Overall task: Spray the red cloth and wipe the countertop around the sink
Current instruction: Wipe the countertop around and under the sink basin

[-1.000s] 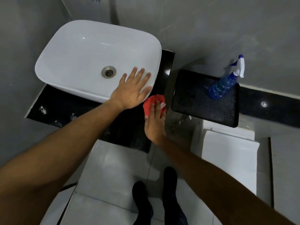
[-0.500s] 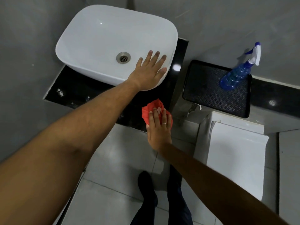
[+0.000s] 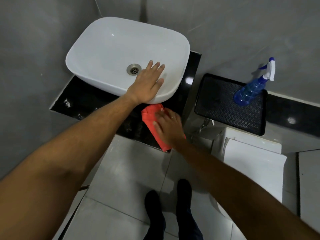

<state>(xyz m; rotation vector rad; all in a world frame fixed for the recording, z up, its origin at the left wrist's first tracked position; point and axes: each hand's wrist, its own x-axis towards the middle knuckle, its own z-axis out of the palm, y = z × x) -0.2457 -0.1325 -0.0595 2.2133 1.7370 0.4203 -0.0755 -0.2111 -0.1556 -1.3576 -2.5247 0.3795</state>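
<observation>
Feet (image 3: 170,210) in dark footwear stand on pale floor tiles (image 3: 131,170) at the bottom of the view, with both bare forearms reaching forward above them. Nearer of the two, the right hand (image 3: 168,126) lies palm down on the red cloth (image 3: 151,118), fingers spread and flat rather than curled around the fabric, pressing it onto the black countertop (image 3: 97,103); a ring shows on one finger. Cloth position: on the front strip of the countertop, just in front of the sink's near right corner, its near end reaching the counter's front edge. One end of the cloth extends beyond the fingers toward the sink (image 3: 110,47); the other shows below the wrist.

Beyond it, the left hand (image 3: 147,85) rests open and flat on the near rim of the white sink, fingers extended and slightly apart, holding nothing. The metal drain (image 3: 133,69) sits just left of its fingertips.

To the right, a white toilet tank lid (image 3: 254,163) stands beside the counter, and behind it a black textured tray (image 3: 223,104). On the tray's far right corner stands a blue spray bottle (image 3: 251,90) with a white trigger head, well apart from both hands. Grey walls (image 3: 233,32) close the scene behind.
</observation>
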